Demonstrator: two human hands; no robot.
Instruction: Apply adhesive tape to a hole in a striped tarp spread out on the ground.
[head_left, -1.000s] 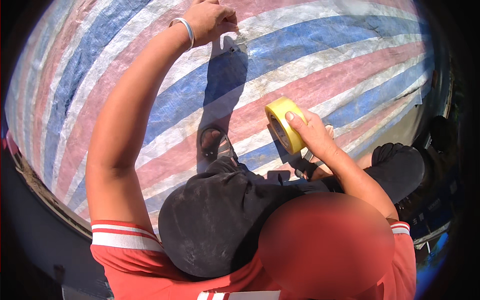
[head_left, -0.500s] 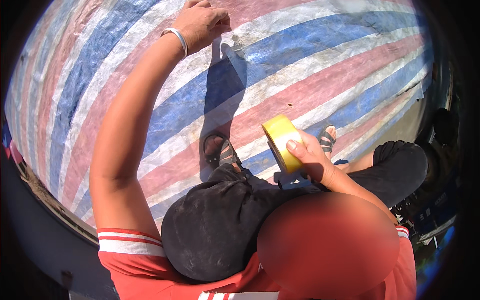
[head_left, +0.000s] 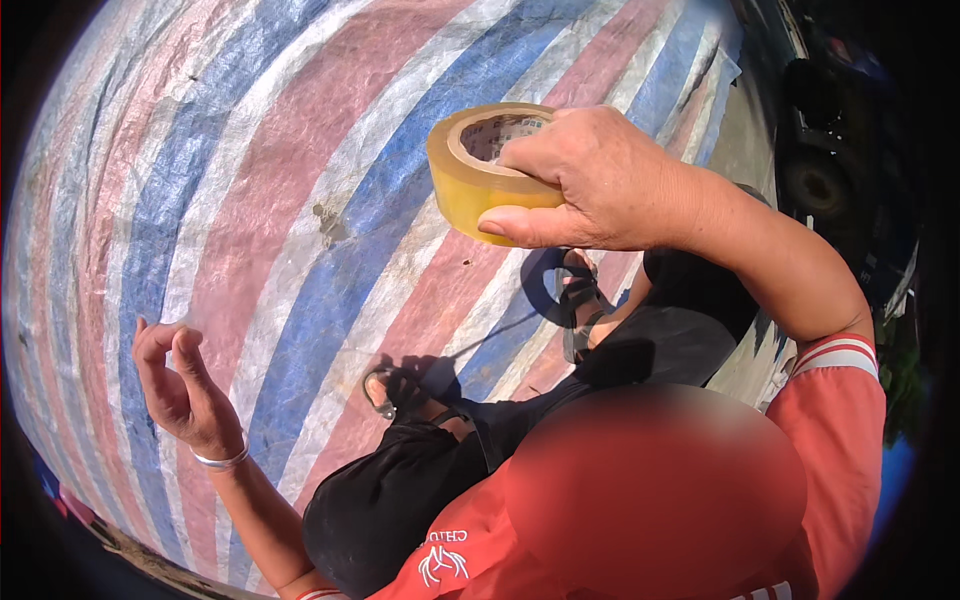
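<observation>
My right hand (head_left: 610, 185) grips a roll of clear yellowish packing tape (head_left: 462, 205) from its right side. The thumb lies on the outer face and the fingers reach into the cardboard core. Lower at the left, my left hand (head_left: 185, 390) is raised with its fingers curled and the thumb close to the index finger. Whether a clear strip is between them is too faint to make out. On the sheet below, a thin shadow line runs from the roll's ring-shaped shadow toward another dark shadow. A silvery bracelet (head_left: 220, 460) circles the left wrist.
A red, white and blue striped woven plastic sheet (head_left: 290, 130) spreads out below. My sandalled feet (head_left: 585, 300) rest on it, and my dark trouser legs (head_left: 400, 490) are bent in front. A dark wheel (head_left: 815, 185) stands beyond the sheet's right edge.
My left hand has come back from the far middle to the near left. My right hand has lifted the tape roll farther out and turned it, bringing its hollow core into sight.
</observation>
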